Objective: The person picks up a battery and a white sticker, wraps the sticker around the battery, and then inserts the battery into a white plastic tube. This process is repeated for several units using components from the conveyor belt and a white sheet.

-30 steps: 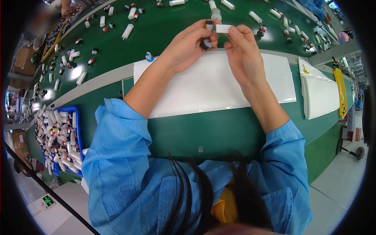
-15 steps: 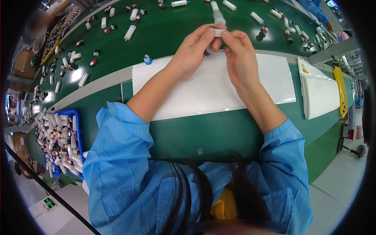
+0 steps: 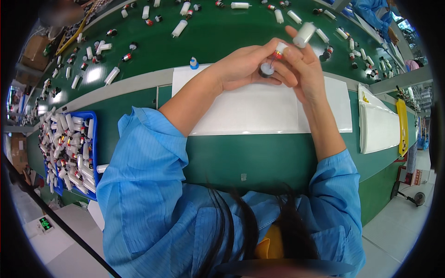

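Above the far edge of the white sheet (image 3: 250,118), my hands work close together. My left hand (image 3: 248,65) is closed, its fingertips at a small white-and-red part (image 3: 280,49). Thin wires run from that part down to a round grey-and-black cap (image 3: 266,70) under the left fingers. My right hand (image 3: 306,67) has its thumb against the small part. A translucent white cylinder (image 3: 304,35) lies tilted among its raised fingers, apart from the small part. How the right fingers grip the cylinder is partly hidden.
Similar white cylinders (image 3: 179,28) and wired caps lie scattered across the green surface beyond a grey rail (image 3: 134,86). A small blue-and-white bottle (image 3: 193,63) stands by the sheet. At left, a blue tray (image 3: 95,139) is heaped with such parts; white bags (image 3: 378,125) lie at right.
My hands have shifted right, and the small white-and-red part and wired cap now show between them. The white cylinder, formerly beyond my fingertips, is now at my right fingers.
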{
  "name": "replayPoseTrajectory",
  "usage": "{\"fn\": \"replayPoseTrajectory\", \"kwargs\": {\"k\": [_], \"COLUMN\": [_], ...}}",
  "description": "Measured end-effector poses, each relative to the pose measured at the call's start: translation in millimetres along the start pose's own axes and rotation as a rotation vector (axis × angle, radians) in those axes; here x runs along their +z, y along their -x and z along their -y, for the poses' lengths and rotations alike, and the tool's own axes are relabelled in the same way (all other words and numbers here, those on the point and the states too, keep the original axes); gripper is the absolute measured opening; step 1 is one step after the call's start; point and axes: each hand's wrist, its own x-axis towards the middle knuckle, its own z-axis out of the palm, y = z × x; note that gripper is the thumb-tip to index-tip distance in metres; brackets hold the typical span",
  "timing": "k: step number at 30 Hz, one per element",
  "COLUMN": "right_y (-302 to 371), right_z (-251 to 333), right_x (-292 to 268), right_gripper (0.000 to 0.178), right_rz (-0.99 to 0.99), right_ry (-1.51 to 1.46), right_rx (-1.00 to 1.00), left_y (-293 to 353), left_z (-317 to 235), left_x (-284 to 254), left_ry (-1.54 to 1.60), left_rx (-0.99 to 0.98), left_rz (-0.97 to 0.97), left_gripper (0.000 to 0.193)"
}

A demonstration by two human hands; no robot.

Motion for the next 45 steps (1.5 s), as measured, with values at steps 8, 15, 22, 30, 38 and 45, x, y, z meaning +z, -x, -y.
{"fn": "replayPoseTrajectory", "kwargs": {"k": [8,15,22,30,38,45], "right_y": [-37,-52,40,17,63,21], "right_z": [33,32,5,17,19,28], "right_x": [-59,-125,-39,-29,-13,2], "right_gripper": [0.053,0.049,0.034,0.022,0.016,0.024], "right_rz": [-0.049,-0.370,0.270,0.481,0.485,-0.017], "right_ry": [0.530,1.377,1.517,1.470,1.677,0.337], "right_rx": [0.054,-0.069,-0.287,-0.079,-0.700,-0.162], "left_y": [-56,-119,-90,-39,-7,-1], "left_z": [-25,-50,-61,-33,-23,-5], "left_x": [-88,-149,-114,-97,-57,-37], "left_ry": [-1.702,-1.836,-2.307,-2.111,-0.502,0.157], "left_rx": [0.505,0.148,0.266,0.229,-0.004,0.057], "left_rz": [-0.667,-0.614,-0.418,-0.284,-0.358,-0.001], "left_gripper": [0.024,0.022,0.014,0.020,0.030,0.030]}}
